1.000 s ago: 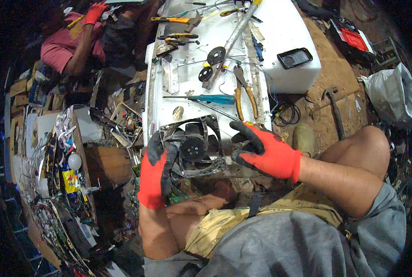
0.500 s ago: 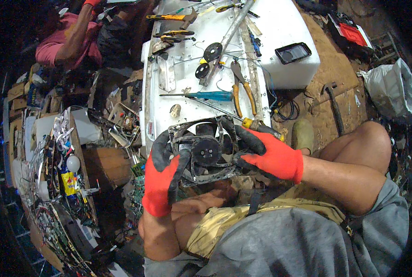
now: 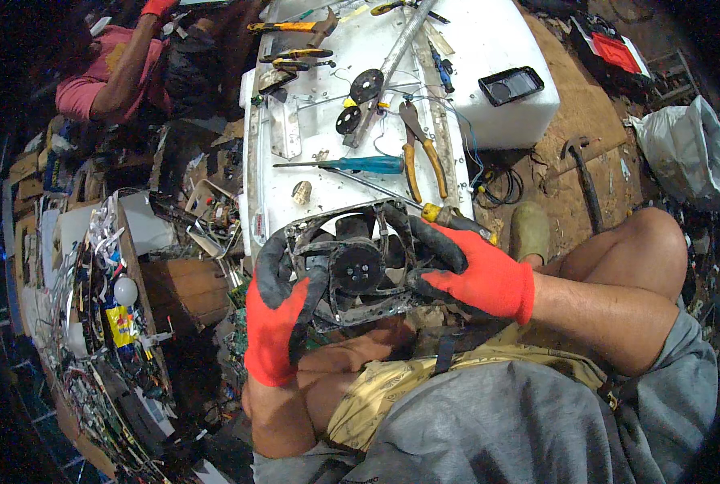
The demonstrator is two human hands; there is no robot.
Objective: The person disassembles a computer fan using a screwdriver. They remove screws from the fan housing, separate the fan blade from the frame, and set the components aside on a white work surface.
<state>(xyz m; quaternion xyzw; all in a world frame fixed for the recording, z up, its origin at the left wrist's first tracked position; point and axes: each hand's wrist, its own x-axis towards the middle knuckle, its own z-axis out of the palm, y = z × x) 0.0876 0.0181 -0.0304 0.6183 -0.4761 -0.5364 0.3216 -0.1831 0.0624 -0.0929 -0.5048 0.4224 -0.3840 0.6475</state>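
Observation:
Between my two hands is a square black cooling fan [image 3: 355, 268], dirty, with its round hub facing up. My left hand [image 3: 277, 310], in a red glove with dark grey fingers, grips the fan's left side. My right hand [image 3: 477, 270], gloved alike, is closed on its right side. The fan is held over my lap at the near edge of the white work surface [image 3: 327, 194]. Just beyond it lie a blue-handled screwdriver [image 3: 360, 164], yellow-handled pliers [image 3: 420, 153] and a yellow-handled screwdriver [image 3: 457, 220].
A hammer [image 3: 294, 27], more pliers [image 3: 295, 58] and a metal bar [image 3: 396, 68] lie farther back. Another hammer [image 3: 584, 181] rests on the cardboard at right, near a white sack [image 3: 682, 153]. Electronic scrap [image 3: 110, 323] fills the left. A person [image 3: 114, 68] sits at the far left.
The view has shifted slightly. The fan has turned a little in my hands, which keep the same hold on its sides.

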